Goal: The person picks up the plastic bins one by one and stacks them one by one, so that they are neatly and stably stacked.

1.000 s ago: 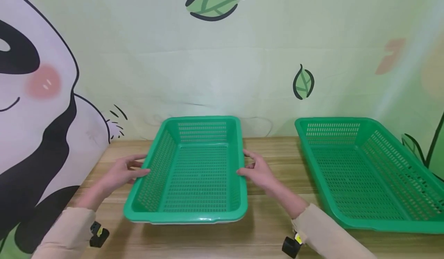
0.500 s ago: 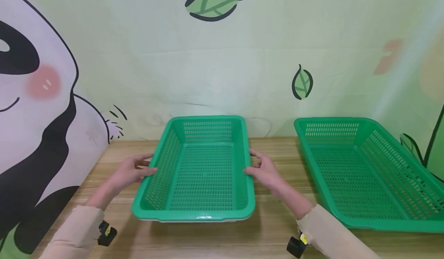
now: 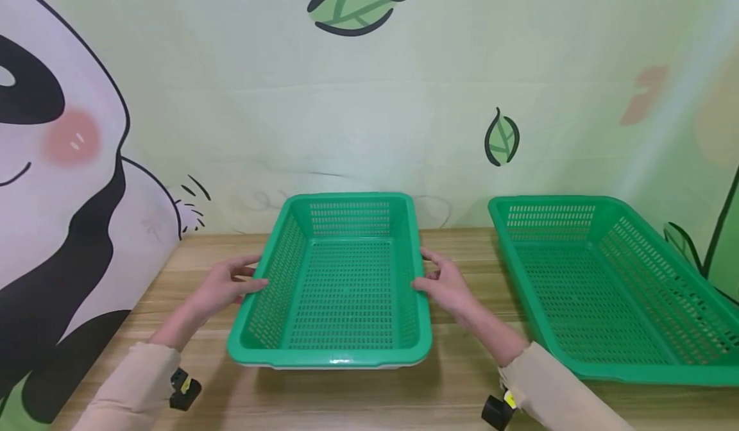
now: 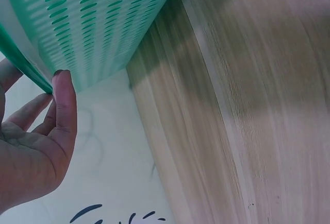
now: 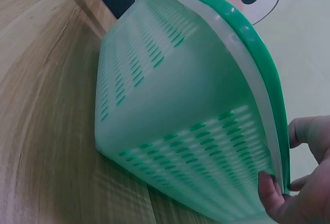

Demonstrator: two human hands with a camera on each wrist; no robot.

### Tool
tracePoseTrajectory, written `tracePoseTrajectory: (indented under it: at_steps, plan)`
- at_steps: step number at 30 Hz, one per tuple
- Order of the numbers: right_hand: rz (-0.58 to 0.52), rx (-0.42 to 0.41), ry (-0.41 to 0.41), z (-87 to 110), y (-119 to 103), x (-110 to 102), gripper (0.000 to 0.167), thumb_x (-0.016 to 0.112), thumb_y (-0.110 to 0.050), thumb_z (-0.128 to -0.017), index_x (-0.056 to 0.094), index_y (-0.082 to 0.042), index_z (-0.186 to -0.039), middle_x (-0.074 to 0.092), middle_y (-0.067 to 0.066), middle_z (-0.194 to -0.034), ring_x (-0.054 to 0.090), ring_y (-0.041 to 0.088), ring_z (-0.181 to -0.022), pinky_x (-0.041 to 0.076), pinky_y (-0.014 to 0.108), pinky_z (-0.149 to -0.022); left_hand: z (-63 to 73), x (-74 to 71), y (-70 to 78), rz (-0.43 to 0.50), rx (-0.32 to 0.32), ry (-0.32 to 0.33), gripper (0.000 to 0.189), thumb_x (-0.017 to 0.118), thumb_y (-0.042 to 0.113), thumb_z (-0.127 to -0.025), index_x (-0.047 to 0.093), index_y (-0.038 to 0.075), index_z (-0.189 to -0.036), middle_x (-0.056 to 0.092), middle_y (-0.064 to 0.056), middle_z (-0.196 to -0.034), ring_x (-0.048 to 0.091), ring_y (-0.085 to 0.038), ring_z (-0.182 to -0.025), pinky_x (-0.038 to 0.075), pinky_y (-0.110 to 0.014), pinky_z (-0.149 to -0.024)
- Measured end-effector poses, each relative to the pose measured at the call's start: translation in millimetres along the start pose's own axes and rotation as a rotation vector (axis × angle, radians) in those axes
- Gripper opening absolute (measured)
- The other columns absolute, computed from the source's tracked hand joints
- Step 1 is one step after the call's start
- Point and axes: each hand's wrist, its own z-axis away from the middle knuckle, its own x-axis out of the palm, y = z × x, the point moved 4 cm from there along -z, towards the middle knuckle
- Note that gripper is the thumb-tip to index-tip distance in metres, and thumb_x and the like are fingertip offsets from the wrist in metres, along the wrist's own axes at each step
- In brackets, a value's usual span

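A rectangular green slotted basket (image 3: pixel 346 358) is in the middle of the head view, with nothing lying in it. It sits nested in a whitish basket (image 5: pixel 201 85), whose pale wall and rim show beneath the green rim in both wrist views. My left hand (image 3: pixel 224 288) pinches the stacked rims on the left side, thumb over the top edge. On the right side, my right hand (image 3: pixel 447 287) pinches the rims in the same way. Whether the base touches the table cannot be told for sure.
A second, larger-looking green basket (image 3: pixel 577 372) stands to the right on the wood-grain table (image 3: pixel 346 405). Behind the table hangs a pale green backdrop (image 3: pixel 260 97) with a painted panda and leaves. Each wrist carries a small black camera (image 3: pixel 185 390).
Both hands have moved the nested baskets a short way to the right, keeping their pinch on the rims. The basket at the right stays in place.
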Motion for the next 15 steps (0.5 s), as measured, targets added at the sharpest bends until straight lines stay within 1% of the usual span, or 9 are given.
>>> tracePoseTrajectory:
  at_steps: [5, 8, 10, 12, 15]
  plan:
    - [0.012, 0.005, -0.003, 3.0, -2, 0, 0.069, 0.055, 0.002, -0.077, 0.028, 0.0, -0.14, 0.054, 0.022, -0.115, 0.056, 0.017, -0.084, 0.048, 0.026, -0.068, 0.8, 0.8, 1.2, -0.008, 0.018, -0.029, 0.067, 0.06, 0.026, -0.087, 0.029, -0.001, -0.139, 0.046, -0.027, -0.123, 0.056, -0.026, -0.098, 0.052, -0.036, -0.075]
    - [0.029, -0.011, -0.001, 4.4, -5, 0, 0.067, 0.054, 0.002, -0.078, 0.028, 0.002, -0.14, 0.047, 0.023, -0.124, 0.057, 0.022, -0.09, 0.049, 0.027, -0.069, 0.6, 0.2, 4.7, -0.037, 0.034, -0.05, 0.066, 0.06, 0.025, -0.087, 0.03, -0.003, -0.138, 0.048, -0.027, -0.12, 0.057, -0.025, -0.095, 0.052, -0.037, -0.074]
    - [0.053, -0.049, -0.003, 5.8, -8, 1, 0.065, 0.052, 0.004, -0.079, 0.027, 0.005, -0.139, 0.041, 0.025, -0.13, 0.056, 0.028, -0.096, 0.05, 0.03, -0.071, -0.1, 0.0, 8.5, -0.062, 0.046, -0.071, 0.064, 0.06, 0.023, -0.087, 0.03, -0.004, -0.138, 0.049, -0.027, -0.118, 0.058, -0.025, -0.093, 0.052, -0.038, -0.072]
    - [0.116, -0.11, 0.003, 7.7, -13, 2, 0.062, 0.051, 0.005, -0.08, 0.027, 0.009, -0.137, 0.036, 0.028, -0.132, 0.052, 0.034, -0.103, 0.05, 0.036, -0.077, -0.5, -0.2, 12.9, -0.103, 0.053, -0.093, 0.063, 0.059, 0.021, -0.088, 0.03, -0.006, -0.137, 0.05, -0.028, -0.116, 0.058, -0.026, -0.093, 0.053, -0.039, -0.071]
    - [0.214, -0.172, 0.018, 11.2, -18, 2, 0.06, 0.051, 0.003, -0.083, 0.025, 0.01, -0.137, 0.032, 0.031, -0.131, 0.043, 0.041, -0.113, 0.043, 0.047, -0.089, -1.1, -0.1, 21.3, -0.189, 0.042, -0.122, 0.063, 0.058, 0.021, -0.089, 0.029, -0.009, -0.135, 0.049, -0.031, -0.116, 0.058, -0.032, -0.094, 0.052, -0.043, -0.072]
